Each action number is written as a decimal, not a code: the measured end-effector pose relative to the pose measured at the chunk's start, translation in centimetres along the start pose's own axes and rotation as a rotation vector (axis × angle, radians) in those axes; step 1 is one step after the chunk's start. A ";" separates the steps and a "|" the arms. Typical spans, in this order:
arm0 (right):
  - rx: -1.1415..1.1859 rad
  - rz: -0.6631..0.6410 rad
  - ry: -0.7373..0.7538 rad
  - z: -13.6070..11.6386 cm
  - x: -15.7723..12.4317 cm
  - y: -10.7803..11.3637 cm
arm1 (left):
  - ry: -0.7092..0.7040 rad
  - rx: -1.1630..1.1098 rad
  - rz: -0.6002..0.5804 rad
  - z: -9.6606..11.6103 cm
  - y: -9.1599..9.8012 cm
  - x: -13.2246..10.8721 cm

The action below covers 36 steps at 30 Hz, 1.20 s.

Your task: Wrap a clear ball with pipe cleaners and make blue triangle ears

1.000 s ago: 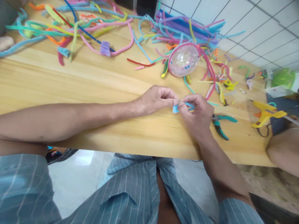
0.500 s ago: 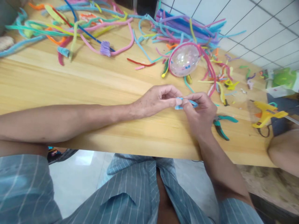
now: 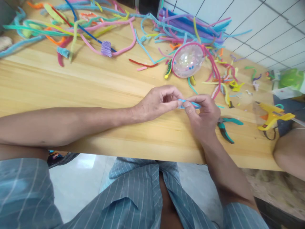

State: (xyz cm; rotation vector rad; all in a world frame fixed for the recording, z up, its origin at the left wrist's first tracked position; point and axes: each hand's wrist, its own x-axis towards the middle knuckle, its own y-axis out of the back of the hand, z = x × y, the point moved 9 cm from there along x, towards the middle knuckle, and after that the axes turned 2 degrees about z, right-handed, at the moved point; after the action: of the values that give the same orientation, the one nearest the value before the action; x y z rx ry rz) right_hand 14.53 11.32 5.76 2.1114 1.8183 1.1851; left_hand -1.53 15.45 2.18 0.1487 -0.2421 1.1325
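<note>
Between my two hands is a short blue pipe cleaner (image 3: 195, 105), bent into a narrow loop. My left hand (image 3: 162, 102) pinches its left end between thumb and forefinger. With thumb and index finger, my right hand (image 3: 204, 113) grips the same piece, and part of it is covered by the fingers. Both hands are held close together over the wooden table (image 3: 143, 140). Just right of my right hand lie pliers (image 3: 226, 128) with teal handles, spread apart. Beyond the hands sits a clear round dome (image 3: 188, 60) edged in pink pipe cleaner.
Colourful pipe cleaners (image 3: 107, 24) are strewn along the back left, with a thick purple and blue bundle (image 3: 190, 25) by the tiled wall. A yellow glue gun (image 3: 274, 116) lies at the right, close to another person's arm (image 3: 290, 152). A red pipe cleaner (image 3: 143, 64) lies mid-table.
The blue loop has tilted and looks flatter, with less of its left end showing. Both hands have shifted very slightly; the things on the table stay put.
</note>
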 end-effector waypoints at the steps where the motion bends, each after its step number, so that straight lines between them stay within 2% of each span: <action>1: 0.018 -0.010 0.007 -0.1 0.0 0.0 | -0.032 0.037 0.015 0.3 0.2 -0.1; 5: 0.203 -0.079 -0.063 0.8 0.1 -0.6 | -0.157 0.131 0.085 1.5 0.8 -0.3; 9: 0.473 -0.177 -0.298 3.2 0.3 -1.9 | -0.202 0.169 0.105 1.7 1.1 -0.2; 12: 0.545 -0.239 -0.440 4.3 0.3 -2.8 | -0.210 0.179 0.092 1.5 1.0 -0.2; 14: 0.504 -0.221 -0.433 4.5 0.5 -2.6 | -0.210 0.181 0.079 1.4 0.9 -0.2; 18: 0.423 -0.093 -0.339 4.3 0.9 -1.2 | -0.224 0.170 0.076 1.5 0.7 -0.4; 21: 0.365 -0.047 -0.272 3.8 0.9 -0.7 | -0.219 0.200 0.084 1.3 0.8 -0.4; 28: 0.293 -0.027 -0.217 3.3 0.9 -0.3 | -0.274 0.296 0.067 1.7 0.6 -0.6; 36: 0.382 -0.010 -0.222 2.8 1.0 -0.6 | -0.342 0.404 0.073 1.9 0.5 -0.9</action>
State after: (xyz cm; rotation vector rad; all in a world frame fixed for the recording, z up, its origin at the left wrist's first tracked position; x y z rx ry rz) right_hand 15.81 13.45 3.96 2.3064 2.0721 0.6023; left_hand -2.61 14.41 3.72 0.7000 -0.3207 1.2161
